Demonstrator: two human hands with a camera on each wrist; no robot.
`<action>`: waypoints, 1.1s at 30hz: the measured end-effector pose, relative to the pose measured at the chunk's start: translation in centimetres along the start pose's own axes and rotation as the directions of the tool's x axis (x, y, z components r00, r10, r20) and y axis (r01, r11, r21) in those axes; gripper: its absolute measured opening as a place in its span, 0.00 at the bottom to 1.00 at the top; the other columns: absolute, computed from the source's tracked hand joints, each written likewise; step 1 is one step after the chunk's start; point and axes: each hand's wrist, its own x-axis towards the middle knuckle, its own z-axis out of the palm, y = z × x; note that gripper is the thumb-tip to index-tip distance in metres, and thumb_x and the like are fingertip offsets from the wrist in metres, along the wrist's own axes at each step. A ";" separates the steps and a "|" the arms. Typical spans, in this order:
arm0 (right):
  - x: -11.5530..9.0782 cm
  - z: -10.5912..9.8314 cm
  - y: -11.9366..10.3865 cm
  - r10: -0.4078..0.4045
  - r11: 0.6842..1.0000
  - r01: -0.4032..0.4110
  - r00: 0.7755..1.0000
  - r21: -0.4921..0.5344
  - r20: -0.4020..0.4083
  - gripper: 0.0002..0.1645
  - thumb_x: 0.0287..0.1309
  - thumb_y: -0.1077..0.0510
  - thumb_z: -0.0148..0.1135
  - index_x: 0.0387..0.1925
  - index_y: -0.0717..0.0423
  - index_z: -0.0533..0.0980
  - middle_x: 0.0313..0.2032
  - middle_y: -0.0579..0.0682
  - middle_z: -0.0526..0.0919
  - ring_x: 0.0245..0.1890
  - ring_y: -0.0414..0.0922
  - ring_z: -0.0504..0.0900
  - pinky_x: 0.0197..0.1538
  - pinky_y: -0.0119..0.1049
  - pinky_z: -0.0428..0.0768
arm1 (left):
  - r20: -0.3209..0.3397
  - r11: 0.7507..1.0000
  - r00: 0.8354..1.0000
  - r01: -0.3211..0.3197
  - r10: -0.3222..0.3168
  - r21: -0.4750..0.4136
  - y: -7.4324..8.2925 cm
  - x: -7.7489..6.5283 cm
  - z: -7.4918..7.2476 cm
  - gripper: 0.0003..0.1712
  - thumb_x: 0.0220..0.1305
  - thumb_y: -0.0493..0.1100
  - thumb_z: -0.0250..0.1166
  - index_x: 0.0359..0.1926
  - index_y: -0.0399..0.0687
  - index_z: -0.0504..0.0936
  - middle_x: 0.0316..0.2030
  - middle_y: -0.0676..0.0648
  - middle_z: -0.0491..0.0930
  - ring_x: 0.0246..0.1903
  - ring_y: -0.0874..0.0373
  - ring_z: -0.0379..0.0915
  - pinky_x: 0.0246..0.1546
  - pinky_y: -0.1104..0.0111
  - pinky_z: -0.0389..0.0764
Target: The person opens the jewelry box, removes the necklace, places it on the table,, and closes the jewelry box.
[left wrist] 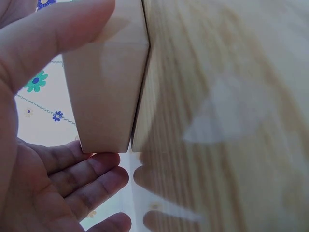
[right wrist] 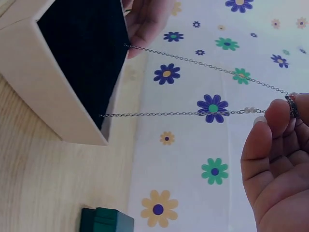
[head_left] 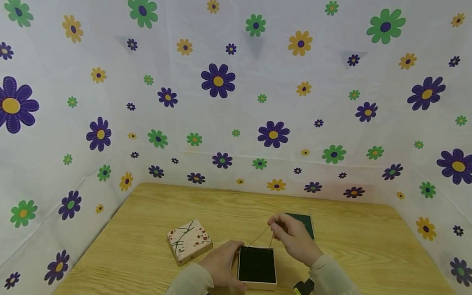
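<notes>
An open jewelry box [head_left: 261, 285] with a pale wall and a dark lining sits near the front of the table. My left hand [head_left: 220, 265] grips its left side, the thumb at the near side and the fingers at the far corner. Above the box's far right corner, my right hand [head_left: 293, 241] pinches a thin chain necklace [right wrist: 193, 62] between thumb and fingertips. Two strands run from the pinch down to the lining at the box's far side. Small white beads [right wrist: 249, 110] show on one strand close to the fingertips.
A floral-patterned box lid [head_left: 189, 242] lies on the wooden table [head_left: 140, 250] to the left. Partly hidden behind my right hand is a dark green box [head_left: 305, 221]. A white flowered cloth [head_left: 238, 116] encloses the table at the back and both sides.
</notes>
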 end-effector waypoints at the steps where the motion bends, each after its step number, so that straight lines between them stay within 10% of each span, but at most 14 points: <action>1: 0.0 0.0 -0.2 -0.006 1.000 0.006 1.000 -0.011 -0.002 0.11 0.74 0.54 0.47 0.46 0.55 0.74 0.35 0.48 0.76 0.32 0.45 0.76 0.39 0.37 0.79 | 0.000 1.000 1.000 0.002 -0.002 -0.001 0.0 0.0 0.0 0.64 0.35 0.68 0.77 0.70 0.47 0.60 0.64 0.49 0.65 0.63 0.53 0.63 0.61 0.55 0.68; 33: -0.3 -0.6 -4.2 -0.125 0.991 0.124 0.992 -0.044 -0.008 0.07 0.71 0.65 0.47 0.43 0.58 0.73 0.33 0.47 0.75 0.27 0.45 0.72 0.31 0.32 0.74 | -0.005 0.999 1.000 -0.001 0.001 0.039 0.6 -0.4 -0.1 0.66 0.35 0.67 0.78 0.70 0.42 0.59 0.63 0.46 0.66 0.63 0.50 0.63 0.61 0.55 0.68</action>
